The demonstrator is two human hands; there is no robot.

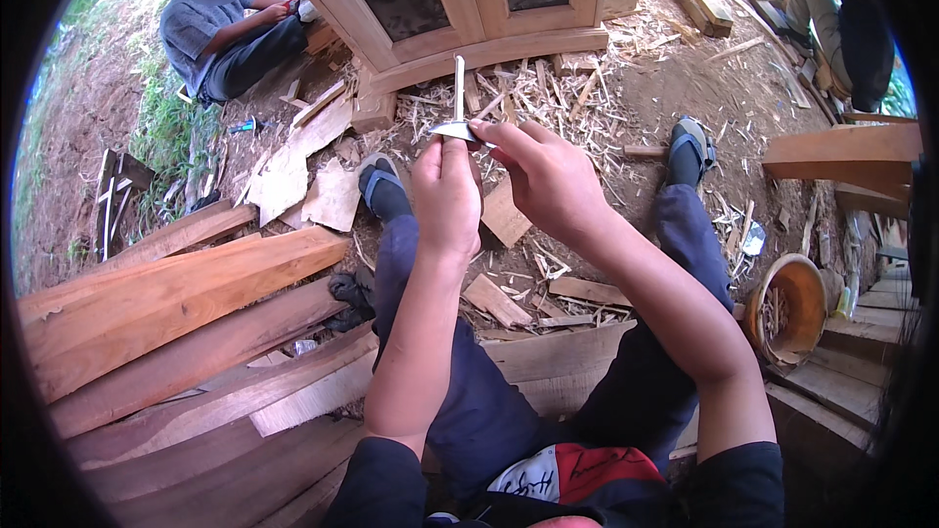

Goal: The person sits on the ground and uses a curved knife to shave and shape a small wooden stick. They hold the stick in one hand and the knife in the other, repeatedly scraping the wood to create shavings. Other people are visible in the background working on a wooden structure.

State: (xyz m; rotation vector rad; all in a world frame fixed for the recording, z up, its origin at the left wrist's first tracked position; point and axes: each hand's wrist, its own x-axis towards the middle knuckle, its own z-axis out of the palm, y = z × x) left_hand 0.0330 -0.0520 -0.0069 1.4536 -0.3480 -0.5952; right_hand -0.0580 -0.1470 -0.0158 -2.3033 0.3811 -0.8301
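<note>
My left hand (448, 198) is closed around the lower end of a thin pale wooden stick (459, 86), which points up and away from me. Across the stick lies a short shiny knife blade (453, 130), close above my left thumb. The fingers of my right hand (550, 174) pinch the knife at its right end; its handle is mostly hidden by them. Both hands are close together, held up in front of me over the ground between my feet.
A panelled wooden frame (452, 51) stands just beyond my hands. Wood shavings (558, 103) cover the ground. Long planks (186, 298) lie at left; a bucket (785, 311) is tipped at right. A seated person (223, 39) works at far left; another stands at far right.
</note>
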